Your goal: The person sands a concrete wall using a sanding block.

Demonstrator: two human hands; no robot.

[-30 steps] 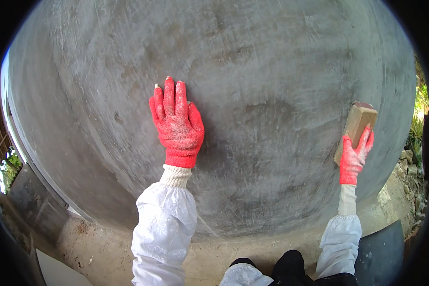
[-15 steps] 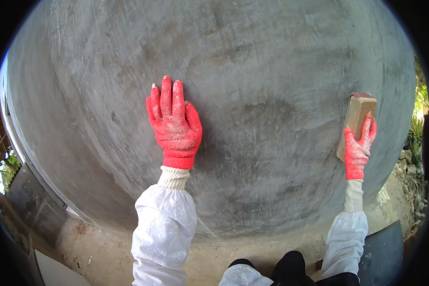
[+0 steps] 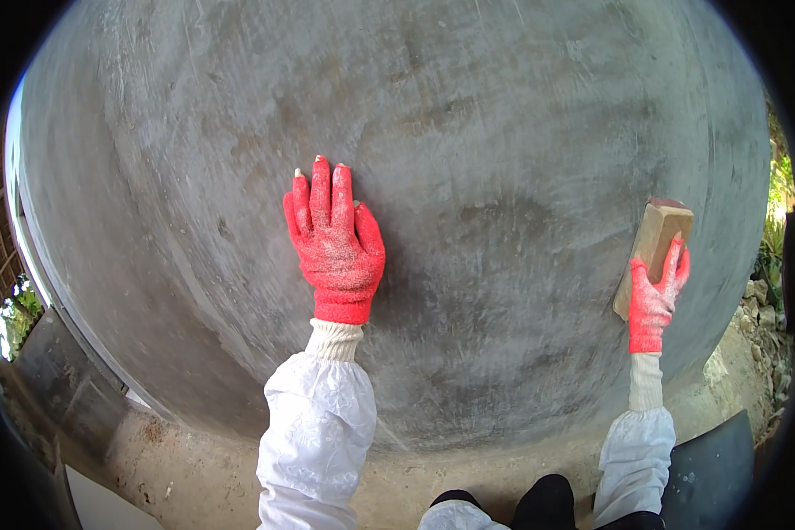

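A large grey plastered wall (image 3: 486, 265) with pale scuffs and darker patches fills most of the view. My left hand (image 3: 338, 256), in a red glove with worn, pale fingertips, lies flat on it left of centre, fingers stretched upward, holding nothing. Toward the right side my right hand (image 3: 654, 305), gloved in the same red, grips a sanding block (image 3: 661, 234). The block is light brown, with a reddish-brown sheet showing at its top end, and its underside is against the wall. Fingers of the right hand reach over its face; the rest of that grip is partly hidden.
Bare ground (image 3: 415, 473) runs along the wall's foot, near my dark-clad legs. A dark sheet (image 3: 711, 477) lies at lower right, and a pale board (image 3: 106, 503) at lower left. Rubble (image 3: 758, 309) and plants (image 3: 776, 225) are beyond the right edge.
The sanding block and my right hand have slid down the wall and slightly left. My left hand stays at about the same spot on the wall; the whole view has shifted a little.
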